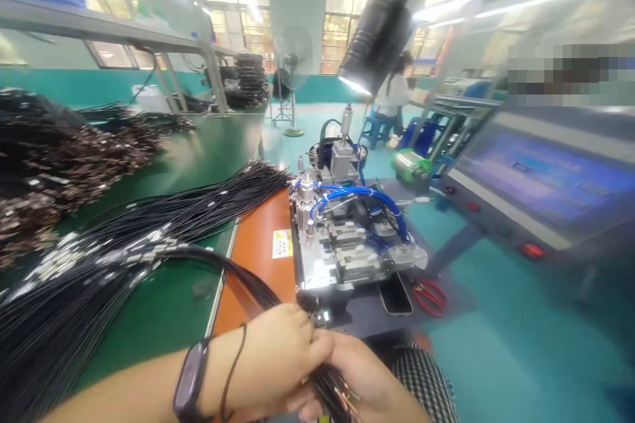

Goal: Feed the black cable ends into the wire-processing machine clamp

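Note:
A bundle of thin black cables [248,274] runs from the larger spread of cables [198,208] on the left over the orange board to my hands. My left hand [272,347], wearing a dark wristband, is closed around this bundle near the bottom centre. Against it, my right hand [364,370] is also wrapped around the cables, close to their stripped, coloured wire ends [342,396], which point downward. Some fingers of both hands are hidden behind the bundle. Just beyond my hands stands a benchtop machine [342,231] with metal fixtures and blue air tubes.
Red-handled pliers [430,297] and a phone [397,295] lie right of the machine's front. A tilted screen panel [540,172] stands at the right, a lamp [374,43] hangs overhead. Piled cables with brown ends [59,172] cover the far left. A person [391,96] sits in the background.

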`<control>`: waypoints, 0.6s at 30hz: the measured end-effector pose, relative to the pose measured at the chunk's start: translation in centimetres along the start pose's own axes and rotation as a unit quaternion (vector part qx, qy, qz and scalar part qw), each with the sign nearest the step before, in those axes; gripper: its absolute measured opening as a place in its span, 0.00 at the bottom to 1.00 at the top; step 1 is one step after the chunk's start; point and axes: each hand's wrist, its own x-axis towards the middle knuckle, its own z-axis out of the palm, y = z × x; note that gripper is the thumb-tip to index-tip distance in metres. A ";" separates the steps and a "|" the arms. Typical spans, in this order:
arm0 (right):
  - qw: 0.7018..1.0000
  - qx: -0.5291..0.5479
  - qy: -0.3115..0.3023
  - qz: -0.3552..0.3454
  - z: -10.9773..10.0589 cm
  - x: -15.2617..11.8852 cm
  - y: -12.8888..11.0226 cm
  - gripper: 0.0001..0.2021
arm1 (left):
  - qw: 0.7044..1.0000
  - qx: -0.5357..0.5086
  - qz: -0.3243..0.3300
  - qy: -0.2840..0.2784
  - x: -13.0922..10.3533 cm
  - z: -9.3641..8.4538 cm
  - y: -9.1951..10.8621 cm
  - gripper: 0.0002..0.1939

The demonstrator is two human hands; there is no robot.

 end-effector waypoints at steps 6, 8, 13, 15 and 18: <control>0.968 -0.202 0.059 -0.134 1.2 0.3 -3.0 0.10 | 0.997 -0.042 -0.005 0.060 -1.1 1.4 -1.7 0.09; 0.951 -0.272 0.089 -0.113 0.7 -0.2 -4.0 0.06 | 0.993 -0.009 0.023 0.112 -1.2 2.1 -2.6 0.08; 0.958 -0.255 0.117 -0.068 -1.5 -1.3 -4.3 0.07 | 0.968 0.109 0.076 0.213 -1.3 3.8 -3.0 0.07; 0.972 -0.195 0.110 -0.076 -2.2 -1.6 -3.7 0.09 | 0.960 0.126 0.074 0.239 -1.2 4.1 -2.6 0.12; 0.985 -0.119 0.095 -0.076 -2.9 -1.6 -2.9 0.14 | 0.956 0.124 0.060 0.261 -1.3 3.8 -1.7 0.14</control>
